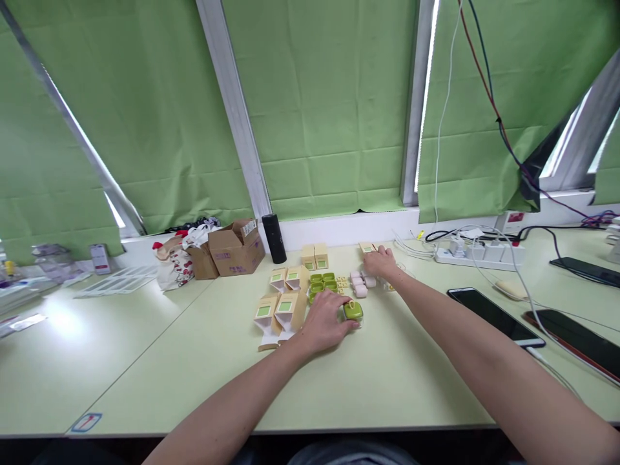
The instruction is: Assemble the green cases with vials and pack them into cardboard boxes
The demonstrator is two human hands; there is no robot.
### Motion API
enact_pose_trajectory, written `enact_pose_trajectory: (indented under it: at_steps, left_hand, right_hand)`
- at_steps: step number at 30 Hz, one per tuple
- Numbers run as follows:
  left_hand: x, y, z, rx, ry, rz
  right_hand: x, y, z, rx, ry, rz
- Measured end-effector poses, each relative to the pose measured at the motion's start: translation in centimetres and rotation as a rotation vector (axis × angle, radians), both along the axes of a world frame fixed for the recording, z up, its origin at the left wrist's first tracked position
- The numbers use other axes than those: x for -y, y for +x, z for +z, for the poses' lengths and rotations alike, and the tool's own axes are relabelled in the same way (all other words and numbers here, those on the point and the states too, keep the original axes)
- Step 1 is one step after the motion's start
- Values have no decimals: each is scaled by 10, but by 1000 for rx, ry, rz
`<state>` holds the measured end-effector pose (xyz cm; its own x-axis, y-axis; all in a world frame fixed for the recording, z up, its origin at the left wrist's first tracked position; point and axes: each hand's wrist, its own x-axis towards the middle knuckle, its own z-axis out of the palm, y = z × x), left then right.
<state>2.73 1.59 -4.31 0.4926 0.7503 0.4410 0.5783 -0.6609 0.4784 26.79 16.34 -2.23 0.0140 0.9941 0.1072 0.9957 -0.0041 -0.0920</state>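
Note:
My left hand (329,323) is closed round a small green case (353,310) with a yellow ring on top, low over the table. Farther back, my right hand (380,261) reaches to small cream boxes (367,247); its fingertips are partly hidden, so its grip is unclear. Between the hands sit pink cases (359,290), small yellow pieces (341,282) and green open cases (323,278). Left of them stand open cream boxes with green labels (285,307). Two more cream boxes (314,256) stand at the back.
A black cylinder (274,239), cardboard box (236,248) and printed bag (174,265) stand at the back left. On the right lie a large black phone (494,316), another phone (578,339), cables and a white power strip (477,255).

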Motion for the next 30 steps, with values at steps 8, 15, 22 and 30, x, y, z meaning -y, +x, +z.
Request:
enact_pose_trajectory:
  at_steps: [8,15,22,30]
  left_hand:
    - [8,1,11,-144,-34,83]
    - [-14,-5,12,182,-56,178]
    - [-50,-3,30,662,-464,173]
    - [-47,10,51,993,-689,-44]
  right_hand:
    - [1,1,13,11,72,16]
    - [47,-15,29,8,348,177]
    - [122,-43,23,42,731,471]
    - [162,-50,13,116,835,682]
